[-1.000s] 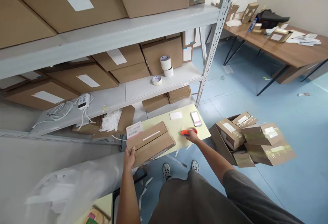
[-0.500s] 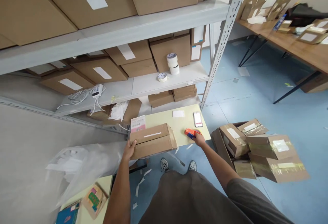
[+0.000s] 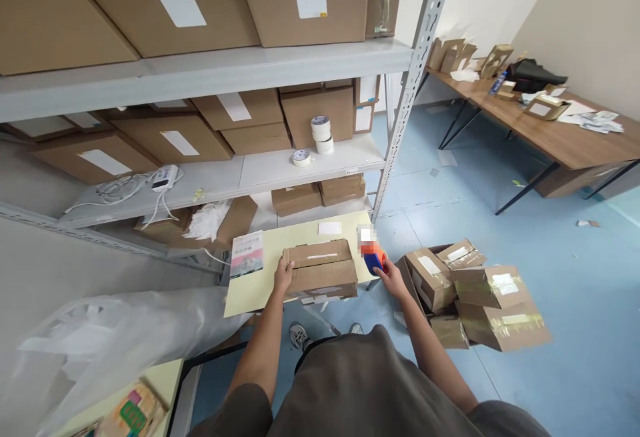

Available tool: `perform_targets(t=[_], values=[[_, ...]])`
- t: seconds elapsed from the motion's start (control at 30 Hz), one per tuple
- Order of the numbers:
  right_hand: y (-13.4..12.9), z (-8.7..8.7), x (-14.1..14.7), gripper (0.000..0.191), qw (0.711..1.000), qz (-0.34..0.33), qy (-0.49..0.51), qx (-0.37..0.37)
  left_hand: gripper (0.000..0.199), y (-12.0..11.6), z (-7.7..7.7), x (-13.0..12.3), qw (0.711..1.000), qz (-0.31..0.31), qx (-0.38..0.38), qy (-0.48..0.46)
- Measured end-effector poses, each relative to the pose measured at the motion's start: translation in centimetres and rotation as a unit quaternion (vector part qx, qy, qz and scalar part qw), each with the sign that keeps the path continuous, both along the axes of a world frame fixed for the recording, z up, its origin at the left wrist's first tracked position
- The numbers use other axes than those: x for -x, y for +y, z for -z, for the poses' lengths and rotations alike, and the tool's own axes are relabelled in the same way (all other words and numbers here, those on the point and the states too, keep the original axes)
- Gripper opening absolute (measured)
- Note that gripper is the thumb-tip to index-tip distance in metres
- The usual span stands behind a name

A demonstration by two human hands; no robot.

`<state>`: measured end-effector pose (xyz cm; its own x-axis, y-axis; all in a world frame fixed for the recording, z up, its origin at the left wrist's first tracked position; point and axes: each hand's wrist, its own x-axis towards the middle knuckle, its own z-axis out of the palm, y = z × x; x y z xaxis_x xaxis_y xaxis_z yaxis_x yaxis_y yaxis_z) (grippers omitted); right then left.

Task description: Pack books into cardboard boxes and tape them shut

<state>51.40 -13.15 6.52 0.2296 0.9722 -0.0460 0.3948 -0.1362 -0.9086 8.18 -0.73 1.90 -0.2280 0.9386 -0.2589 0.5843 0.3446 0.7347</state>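
Note:
On the pale yellow table a long cardboard box (image 3: 321, 271) lies with its seam and a white strip on the upper side. My left hand (image 3: 283, 277) grips its left end, thumb on top and the other fingers out of sight. Just off the box's right end, my right hand (image 3: 391, 279) is closed round an orange-and-blue tape dispenser (image 3: 373, 262), held near the table's right edge. Beyond the dispenser is a blurred-out, phone-like white rectangle (image 3: 367, 231). A white card (image 3: 329, 228) lies behind the box, and a printed booklet (image 3: 247, 253) lies to its left.
Metal shelving (image 3: 280, 169) stands right behind the table (image 3: 255, 294), carrying boxes, tape rolls (image 3: 321, 131) and a white power strip (image 3: 164, 178). Taped parcels (image 3: 500, 310) fill a carton on the floor at right. Clear plastic sheeting (image 3: 135, 337) bulges at left. A brown desk (image 3: 575, 133) stands farther right.
The box has slid right, away from the booklet, and turned so its long side faces me. My left hand moved with it. The tape dispenser has swung upright in my right hand.

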Motion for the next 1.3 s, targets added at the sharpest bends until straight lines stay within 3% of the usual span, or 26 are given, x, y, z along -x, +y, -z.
perform_targets(t=[0.2,0.47,0.67,0.9,1.03,1.2,1.3], values=[[1.4,-3.1,2.3,0.038,0.995,-0.099,0.018,0.009,0.082,0.0,-0.2,-0.3,0.998,0.017,-0.051,-0.041],[5.2,-4.8,10.5,0.046,0.971,-0.236,-0.014,0.028,0.080,-1.1,-0.8,-1.1,0.998,0.014,-0.053,-0.023],[6.3,-3.1,15.2,0.045,0.964,-0.260,-0.020,0.052,0.078,-0.1,-0.6,-1.2,0.997,0.006,-0.064,-0.042],[5.3,-0.9,15.3,0.045,0.965,-0.258,-0.016,0.049,0.069,0.4,0.0,-1.4,0.997,0.002,-0.072,-0.024],[4.6,-0.9,15.7,0.048,0.966,-0.254,-0.030,0.041,0.065,0.2,-1.1,-1.6,0.997,0.000,-0.072,-0.011],[4.2,-1.1,15.8,0.050,0.967,-0.251,-0.020,0.041,0.063,-1.6,-2.9,-1.8,0.984,-0.040,-0.169,0.030],[4.1,-0.9,15.6,0.051,0.968,-0.248,-0.009,0.046,0.056,-2.9,-2.9,-2.3,0.990,-0.064,-0.121,-0.040]])
